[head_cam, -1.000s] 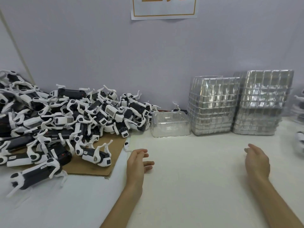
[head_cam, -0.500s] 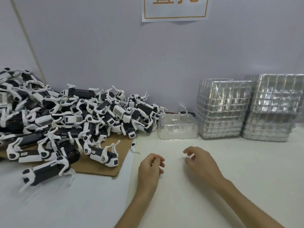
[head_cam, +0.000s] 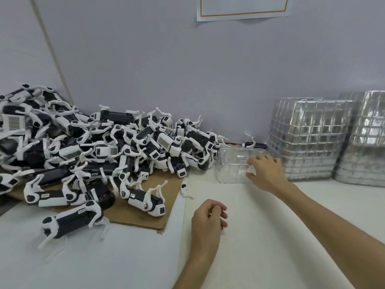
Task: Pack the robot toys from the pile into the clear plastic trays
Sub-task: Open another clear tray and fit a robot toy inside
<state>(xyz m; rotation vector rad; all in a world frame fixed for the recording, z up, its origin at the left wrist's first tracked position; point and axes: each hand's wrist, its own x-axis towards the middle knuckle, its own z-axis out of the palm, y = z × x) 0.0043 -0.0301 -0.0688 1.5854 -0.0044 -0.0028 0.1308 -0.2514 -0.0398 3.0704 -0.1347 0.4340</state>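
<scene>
A big pile of black-and-white robot dog toys [head_cam: 116,147] covers the left of the table, partly on a brown cardboard sheet [head_cam: 143,215]. One single clear plastic tray [head_cam: 231,163] stands at the back centre, by the wall. My right hand [head_cam: 265,172] reaches forward and grips the tray's right side, thumb on the front wall and fingers over the rim. My left hand [head_cam: 208,220] rests on the white table in front of me, fingers loosely curled, holding nothing. One robot toy [head_cam: 253,143] lies behind the tray.
Two tall stacks of nested clear trays [head_cam: 308,140] [head_cam: 366,142] stand at the back right against the wall. A loose white leg part [head_cam: 184,189] lies by the cardboard's edge. One toy [head_cam: 73,220] stands apart at the front left.
My right hand has swept in from the right and forward to the single clear tray and taken hold of it. My left hand curled slightly and stayed in place. The view turned left.
</scene>
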